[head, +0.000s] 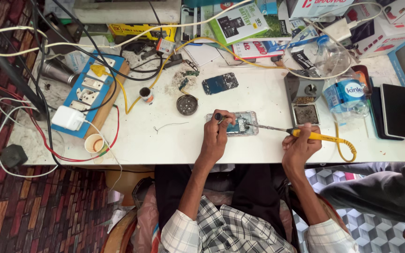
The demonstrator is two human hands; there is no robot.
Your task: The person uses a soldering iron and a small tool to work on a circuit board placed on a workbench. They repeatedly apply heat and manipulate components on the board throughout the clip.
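Two hands work over a small opened phone (236, 123) that lies flat near the middle of the white bench (165, 140). The left hand (216, 136) rests on the phone's left end, its fingers (221, 118) pinched around a thin dark tool, perhaps tweezers, held against the exposed board. The right hand (300, 143) has its fingers clenched around the yellow handle of a soldering iron (305, 135), whose metal tip reaches left onto the board. By the look of it, the step in hand is soldering a point on the board; the next move seems to call for a steady tip and a firm hold on the phone. A soldering stand (304, 98), a water bottle (348, 96), a loose circuit board (220, 83) and a power strip (90, 93) lie around.
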